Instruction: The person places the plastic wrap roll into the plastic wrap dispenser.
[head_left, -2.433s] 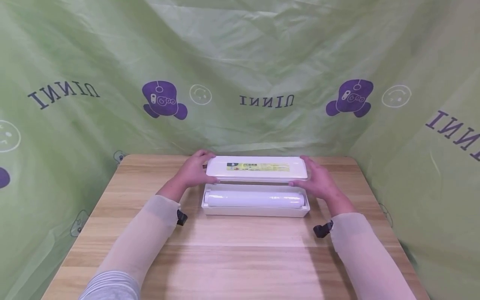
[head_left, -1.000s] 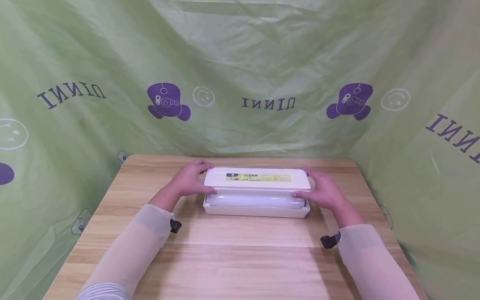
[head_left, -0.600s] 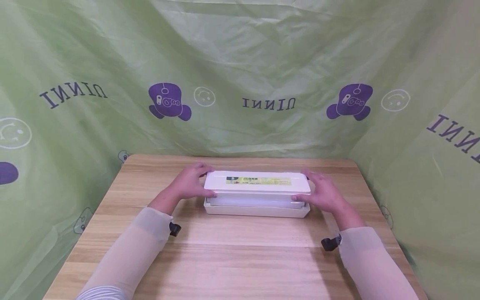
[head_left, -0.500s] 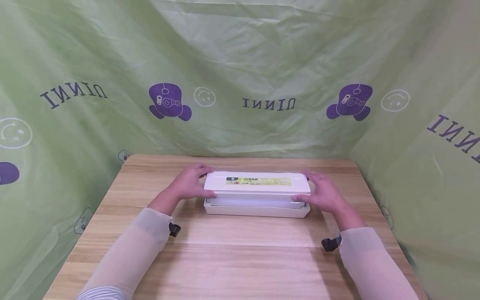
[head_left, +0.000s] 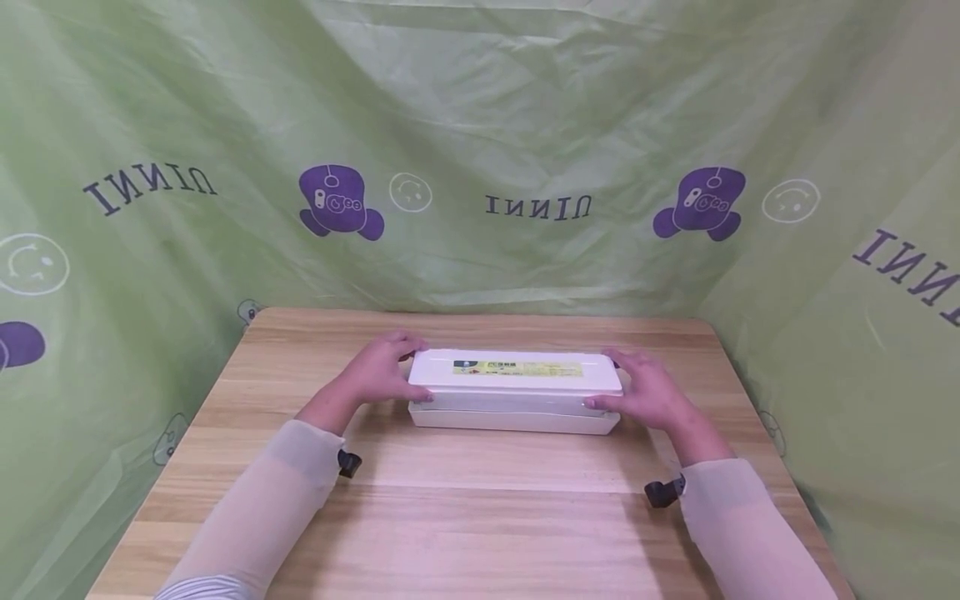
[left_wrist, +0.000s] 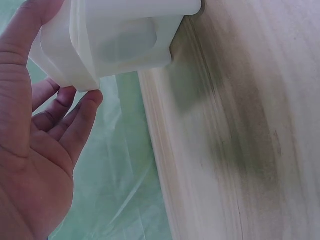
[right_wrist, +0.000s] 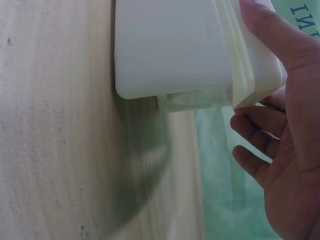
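A long white lid [head_left: 517,382] with a yellow label sits over the white cling film box [head_left: 513,421] on the table. My left hand [head_left: 378,372] grips the lid's left end, thumb on the front face and fingers behind. At the other end my right hand [head_left: 651,390] holds the lid the same way. The lid overlaps the box rim all along the front in the head view. The film roll inside is hidden. Both wrist views show the box end [left_wrist: 130,42] standing on the table, with fingertips at the lid's edge [right_wrist: 240,60].
The wooden table [head_left: 480,533] reaches toward me in front of the box. Green printed cloth [head_left: 480,100] hangs behind the table's back edge and along both sides. A small black camera [head_left: 348,462] sticks out from each sleeve cuff.
Both hands have brought the lid forward and down from behind the box onto it. The film roll, in full view earlier, has gone out of sight under the lid.
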